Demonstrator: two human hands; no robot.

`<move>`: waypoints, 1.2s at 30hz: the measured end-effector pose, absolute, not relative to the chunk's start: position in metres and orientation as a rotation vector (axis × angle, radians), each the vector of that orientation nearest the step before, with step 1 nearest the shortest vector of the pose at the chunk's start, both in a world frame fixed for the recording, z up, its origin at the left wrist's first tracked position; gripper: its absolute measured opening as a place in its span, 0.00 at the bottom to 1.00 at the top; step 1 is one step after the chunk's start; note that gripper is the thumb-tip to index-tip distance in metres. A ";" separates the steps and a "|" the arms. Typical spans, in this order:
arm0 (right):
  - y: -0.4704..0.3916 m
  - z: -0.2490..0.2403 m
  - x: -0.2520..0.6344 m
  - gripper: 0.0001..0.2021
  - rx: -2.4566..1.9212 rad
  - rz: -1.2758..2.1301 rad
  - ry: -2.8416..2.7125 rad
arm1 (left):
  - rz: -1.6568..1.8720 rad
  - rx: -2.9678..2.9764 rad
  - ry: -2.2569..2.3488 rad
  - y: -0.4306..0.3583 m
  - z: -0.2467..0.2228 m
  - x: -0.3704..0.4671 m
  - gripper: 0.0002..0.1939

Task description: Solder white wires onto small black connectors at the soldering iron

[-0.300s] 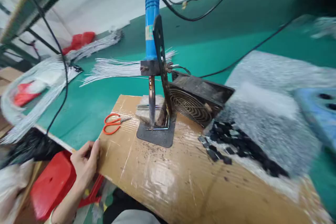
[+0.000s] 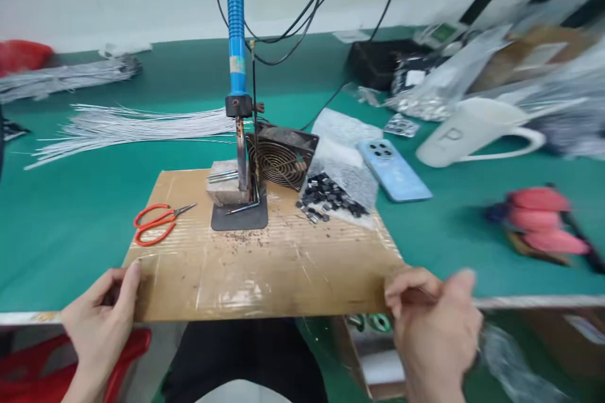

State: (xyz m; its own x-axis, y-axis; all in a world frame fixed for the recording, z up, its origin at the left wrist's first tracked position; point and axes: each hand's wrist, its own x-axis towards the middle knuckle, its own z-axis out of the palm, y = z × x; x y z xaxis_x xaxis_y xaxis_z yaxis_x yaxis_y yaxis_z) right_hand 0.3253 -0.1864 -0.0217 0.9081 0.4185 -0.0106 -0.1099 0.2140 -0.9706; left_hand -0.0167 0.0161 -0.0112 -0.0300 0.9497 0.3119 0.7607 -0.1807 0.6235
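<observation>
The left hand [image 2: 100, 315] pinches the cardboard [image 2: 278, 264], long axis left-to-right, on a green table [image 2: 449, 227]; the right hand's grip, blurred, is unclear [image 2: 432, 318].

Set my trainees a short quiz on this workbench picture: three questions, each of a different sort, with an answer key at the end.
1. True or false: the orange-handled scissors lie on the cardboard sheet.

2. Multiple choice: which item lies between the small black pieces and the white mug?
a) the scissors
b) the light-blue phone
c) the fan with the round grille

3. Short answer: which is nearer the scissors, the person's left hand or right hand?

Key
1. True.
2. b, the light-blue phone.
3. The left hand.
</observation>
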 end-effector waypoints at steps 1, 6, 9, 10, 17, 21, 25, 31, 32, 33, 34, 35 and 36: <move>-0.181 -0.015 0.319 0.35 -1.288 0.366 -0.290 | 1.034 1.945 1.770 0.017 -0.012 -0.016 0.12; -0.163 0.005 0.268 0.35 -1.090 0.508 -0.329 | 1.114 1.837 1.494 -0.006 -0.007 -0.004 0.10; -0.161 0.007 0.236 0.34 -1.005 0.630 -0.336 | 1.057 1.877 1.378 -0.037 -0.002 0.011 0.10; -0.160 0.006 0.227 0.34 -0.997 0.660 -0.345 | 1.005 1.904 1.310 -0.049 0.000 0.017 0.09; -0.161 -0.004 0.189 0.34 -0.953 0.810 -0.414 | 0.742 1.863 0.743 -0.103 0.012 0.054 0.05; -0.164 -0.011 0.180 0.35 -0.961 0.876 -0.468 | 0.731 1.825 0.739 -0.105 0.012 0.059 0.05; -0.163 -0.018 0.178 0.38 -0.973 0.958 -0.531 | 0.692 1.772 0.757 -0.098 0.008 0.057 0.15; -0.159 -0.017 0.197 0.38 -0.816 1.143 -0.359 | 0.675 1.523 0.852 -0.074 0.009 0.031 0.20; -0.161 -0.018 0.200 0.37 -0.766 1.173 -0.338 | 0.696 1.469 0.908 -0.068 0.007 0.020 0.21; -0.163 -0.020 0.202 0.36 -0.718 1.220 -0.318 | 0.722 1.410 0.972 -0.061 0.004 0.005 0.22; -0.166 -0.023 0.203 0.34 -0.673 1.286 -0.291 | 0.754 1.348 1.032 -0.054 0.000 -0.012 0.24; -0.169 -0.028 0.203 0.31 -0.657 1.393 -0.249 | 0.800 1.299 1.079 -0.048 -0.005 -0.032 0.25; -0.172 -0.034 0.201 0.27 -0.662 1.489 -0.206 | 0.840 1.269 1.140 -0.043 -0.011 -0.053 0.25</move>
